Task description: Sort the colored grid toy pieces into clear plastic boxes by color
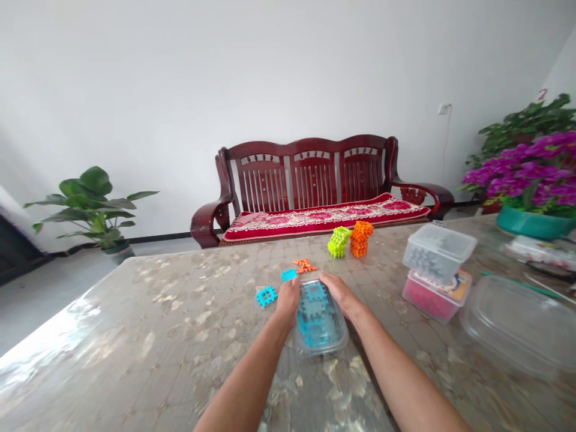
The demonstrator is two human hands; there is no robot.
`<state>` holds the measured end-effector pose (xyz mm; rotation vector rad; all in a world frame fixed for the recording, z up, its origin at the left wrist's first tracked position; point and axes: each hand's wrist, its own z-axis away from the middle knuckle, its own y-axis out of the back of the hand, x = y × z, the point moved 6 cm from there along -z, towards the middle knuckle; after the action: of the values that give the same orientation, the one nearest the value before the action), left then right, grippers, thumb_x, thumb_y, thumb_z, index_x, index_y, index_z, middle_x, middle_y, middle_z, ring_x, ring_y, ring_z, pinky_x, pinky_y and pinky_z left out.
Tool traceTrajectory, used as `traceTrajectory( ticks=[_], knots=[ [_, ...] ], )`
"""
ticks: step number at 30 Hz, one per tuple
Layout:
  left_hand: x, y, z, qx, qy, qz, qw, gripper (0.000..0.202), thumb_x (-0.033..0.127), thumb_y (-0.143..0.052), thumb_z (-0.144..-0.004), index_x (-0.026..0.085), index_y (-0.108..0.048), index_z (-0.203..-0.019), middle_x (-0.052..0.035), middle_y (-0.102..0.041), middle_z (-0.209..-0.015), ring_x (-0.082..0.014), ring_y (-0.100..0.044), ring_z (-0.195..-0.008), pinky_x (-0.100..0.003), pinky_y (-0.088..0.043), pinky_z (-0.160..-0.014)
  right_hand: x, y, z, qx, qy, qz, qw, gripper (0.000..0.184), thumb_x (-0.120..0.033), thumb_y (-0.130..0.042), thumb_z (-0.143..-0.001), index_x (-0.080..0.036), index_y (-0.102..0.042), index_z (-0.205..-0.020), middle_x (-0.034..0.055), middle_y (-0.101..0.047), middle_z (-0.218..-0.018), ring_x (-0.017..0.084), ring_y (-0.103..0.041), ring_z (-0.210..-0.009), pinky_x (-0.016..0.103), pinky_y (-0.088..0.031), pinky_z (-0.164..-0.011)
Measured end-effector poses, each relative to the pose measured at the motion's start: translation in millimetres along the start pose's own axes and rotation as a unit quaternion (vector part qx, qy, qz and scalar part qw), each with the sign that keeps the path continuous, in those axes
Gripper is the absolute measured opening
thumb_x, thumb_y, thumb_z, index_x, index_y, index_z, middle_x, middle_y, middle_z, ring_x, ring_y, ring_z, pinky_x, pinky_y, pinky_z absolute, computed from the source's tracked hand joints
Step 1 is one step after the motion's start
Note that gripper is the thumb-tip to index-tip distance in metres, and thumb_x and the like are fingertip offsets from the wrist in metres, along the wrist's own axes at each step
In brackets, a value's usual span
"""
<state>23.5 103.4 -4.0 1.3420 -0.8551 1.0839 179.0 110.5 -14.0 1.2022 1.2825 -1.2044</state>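
Observation:
A clear plastic box [320, 318] filled with blue interlocking tiles stands on the marble-patterned table [148, 324]. My left hand [288, 300] grips its left side and my right hand [341, 294] grips its right side, fingers curled round the far end. Just beyond the box lie a loose blue tile [266, 296], a second blue tile [289, 275] and an orange tile [305, 265].
Farther back stand a green tile stack [339, 242] and an orange tile stack [361, 238]. To the right are two stacked lidded boxes [437, 269], an upturned clear lid [522, 327] and a potted purple flower [535, 180]. A red wooden bench [315, 192] stands behind the table.

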Motion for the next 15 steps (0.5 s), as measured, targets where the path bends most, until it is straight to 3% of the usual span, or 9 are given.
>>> traceTrajectory(
  ticks=[11,15],
  knots=[
    [-6.1,-1.0,-6.9,0.006,0.001,-0.026,1.000,0.030,0.035,-0.044,-0.079,0.019,-0.055,-0.057,-0.0038,-0.060,-0.060,-0.0206,-0.057,-0.070,-0.025,-0.041,-0.063,1.3,2.3,0.5,0.014,0.015,0.030,0.999,0.024,-0.041,-0.057,-0.071,-0.020,-0.058,-0.057,-0.0035,-0.059,-0.059,0.015,-0.051,-0.063,0.027,-0.039,-0.061],
    [-3.6,3.9,-2.9,0.027,-0.002,-0.020,0.999,0.030,0.036,-0.046,-0.079,0.019,-0.055,-0.057,-0.0035,-0.060,-0.058,-0.0218,-0.060,-0.071,-0.026,-0.042,-0.063,-0.1,4.9,4.7,0.021,0.053,0.020,0.998,0.031,-0.049,-0.055,-0.075,-0.021,-0.066,-0.066,0.0011,-0.069,-0.075,0.021,-0.060,-0.078,0.033,-0.045,-0.075]
  ],
)
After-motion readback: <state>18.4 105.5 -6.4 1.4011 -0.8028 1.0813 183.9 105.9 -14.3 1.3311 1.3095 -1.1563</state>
